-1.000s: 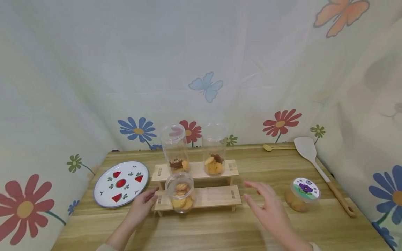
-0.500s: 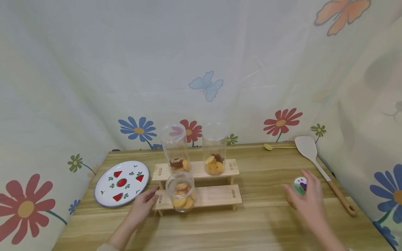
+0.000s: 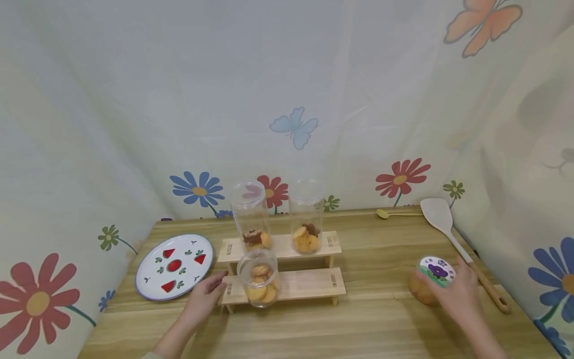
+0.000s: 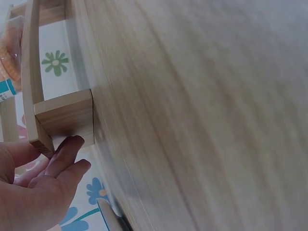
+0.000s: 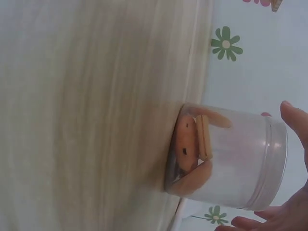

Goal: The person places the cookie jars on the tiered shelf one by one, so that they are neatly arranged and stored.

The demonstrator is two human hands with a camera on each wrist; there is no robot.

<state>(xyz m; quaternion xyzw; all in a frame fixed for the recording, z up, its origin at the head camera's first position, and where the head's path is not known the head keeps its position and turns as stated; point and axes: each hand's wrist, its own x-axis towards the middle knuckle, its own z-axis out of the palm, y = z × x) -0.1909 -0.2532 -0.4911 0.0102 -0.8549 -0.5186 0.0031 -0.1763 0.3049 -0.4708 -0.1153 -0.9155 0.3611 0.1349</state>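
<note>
My left hand point(image 3: 206, 294) is at the left end of the lower tier of a two-step wooden display stand point(image 3: 309, 283). In the left wrist view, the thumb and bent fingers point(image 4: 67, 156) pinch the board's end near its leg. At the right, my right hand point(image 3: 457, 294) is spread around the top of a clear cookie jar point(image 3: 421, 291) with a purple-flower lid. In the right wrist view, the jar point(image 5: 231, 159) stands on the table, cookies at its bottom, with a gap between thumb and lid. A round cookie jar point(image 3: 260, 284) sits on the lower tier.
Two tall clear jars point(image 3: 253, 214) with cookies stand on the upper tier. A watermelon-patterned plate point(image 3: 152, 269) lies left of the stand. A white spatula point(image 3: 437, 214) with a wooden handle and a small golden spoon point(image 3: 383, 214) lie at the right. Patterned cloth hangs behind the table.
My right hand has moved rightward from beside the stand to the flower-lidded jar and now surrounds its top. The left hand stays at the stand's end.
</note>
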